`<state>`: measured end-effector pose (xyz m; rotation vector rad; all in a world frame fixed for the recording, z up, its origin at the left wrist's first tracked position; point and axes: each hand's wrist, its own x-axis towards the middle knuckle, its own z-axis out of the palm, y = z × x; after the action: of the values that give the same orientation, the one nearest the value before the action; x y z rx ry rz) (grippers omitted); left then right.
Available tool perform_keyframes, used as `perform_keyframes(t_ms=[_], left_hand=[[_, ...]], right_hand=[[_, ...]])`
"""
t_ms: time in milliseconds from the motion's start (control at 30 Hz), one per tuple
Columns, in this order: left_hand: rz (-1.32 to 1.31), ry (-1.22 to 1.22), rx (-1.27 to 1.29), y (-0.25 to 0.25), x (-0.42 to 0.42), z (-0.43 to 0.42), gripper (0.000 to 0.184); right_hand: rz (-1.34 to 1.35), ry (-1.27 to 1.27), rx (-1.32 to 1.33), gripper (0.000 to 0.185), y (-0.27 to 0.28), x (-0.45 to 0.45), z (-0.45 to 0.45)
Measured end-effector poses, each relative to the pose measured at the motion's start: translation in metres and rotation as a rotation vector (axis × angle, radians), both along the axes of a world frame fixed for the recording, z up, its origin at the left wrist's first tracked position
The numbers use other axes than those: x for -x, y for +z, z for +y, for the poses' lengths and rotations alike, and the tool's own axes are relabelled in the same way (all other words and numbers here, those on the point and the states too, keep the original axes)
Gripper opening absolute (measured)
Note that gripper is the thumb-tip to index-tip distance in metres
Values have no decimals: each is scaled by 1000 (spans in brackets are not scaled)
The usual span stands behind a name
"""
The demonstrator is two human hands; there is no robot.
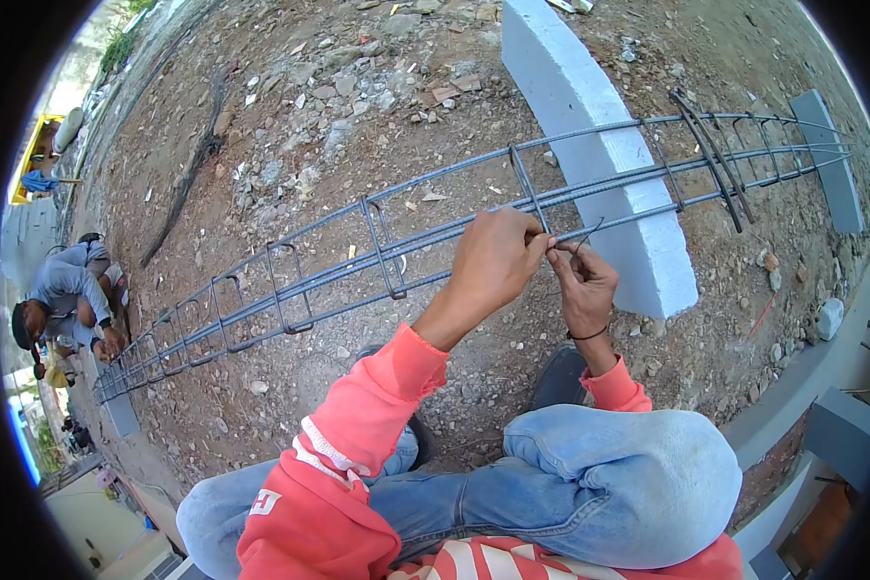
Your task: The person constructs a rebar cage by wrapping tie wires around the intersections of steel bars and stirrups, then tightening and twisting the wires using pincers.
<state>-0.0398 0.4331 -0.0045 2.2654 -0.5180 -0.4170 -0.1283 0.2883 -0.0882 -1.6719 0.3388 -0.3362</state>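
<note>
A long rebar cage point(425, 237) of thin steel bars with square stirrups runs across the view, over a pale grey block point(590, 145). My left hand point(501, 253) is closed at a stirrup corner on the near bar, its fingertips pinched together there. Just right of it, my right hand point(585, 285) pinches a thin dark wire point(582, 239) beside the same bar. The fingertips of both hands nearly touch. What my left fingers pinch is too small to make out.
A co-worker point(72, 295) crouches at the cage's far left end, hands near the bars. Loose dark bars point(713, 159) lie across the cage at right. Another grey block point(829, 159) supports its right end. Stony soil surrounds everything.
</note>
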Motion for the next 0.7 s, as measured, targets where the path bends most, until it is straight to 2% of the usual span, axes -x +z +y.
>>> perform_keyframes(t_ms=[67,167,267,400,467,500,600,633,700], left_hand=[[30,138,129,-3,9,-1,24],[43,210,169,-8,13,-3,24],[63,271,154,-9,16,-5,23],[138,310,117,1,15,-6,23],[258,316,132,5,11,-5,26],[259,321,134,4,11,-4,26],[192,323,110,0,15,-5,31],[129,343,118,-3,17,-4,33],[70,358,123,-6,21,-5,35]], right_hand=[[-12,2,-37,19,-4,-1,0],[-22,44,-51,19,-8,-2,-5],[-59,87,-119,19,-18,-4,-8],[-5,23,-96,15,11,17,-4],[47,67,81,17,14,43,-14],[48,72,83,17,12,53,-14],[307,281,298,17,9,66,-16],[312,277,297,17,10,59,-16],[209,364,536,15,12,38,-15]])
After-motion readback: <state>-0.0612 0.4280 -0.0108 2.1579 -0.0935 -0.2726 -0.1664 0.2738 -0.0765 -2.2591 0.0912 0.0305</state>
